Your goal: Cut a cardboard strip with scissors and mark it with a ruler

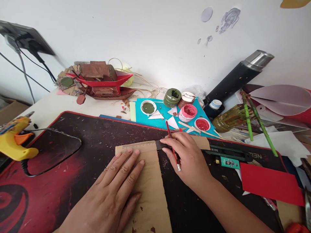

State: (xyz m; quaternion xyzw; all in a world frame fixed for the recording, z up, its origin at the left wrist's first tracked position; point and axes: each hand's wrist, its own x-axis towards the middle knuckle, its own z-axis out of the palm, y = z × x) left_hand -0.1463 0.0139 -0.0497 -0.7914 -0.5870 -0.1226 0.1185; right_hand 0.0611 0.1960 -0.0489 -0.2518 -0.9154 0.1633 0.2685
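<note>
My left hand [119, 184] lies flat with fingers stretched out on a strip of brown cardboard [153, 191]. Its fingertips rest at the lower edge of a clear ruler [145, 147] laid across the cardboard's far end. My right hand [189, 155] is closed around a red and black pencil [169, 128], whose sharpened tip points up and away from me. Thumb and index finger of that hand are at the ruler's right end; whether they pinch it I cannot tell. Another cardboard piece [202, 142] shows just beyond the right hand.
A yellow glue gun [17, 139] with a looping cord sits left on the dark mat [94, 129]. Model boats [102, 79], paint jars [172, 97] and a black thermos [233, 81] stand behind. A green cutter [228, 152] and red card [269, 183] lie right.
</note>
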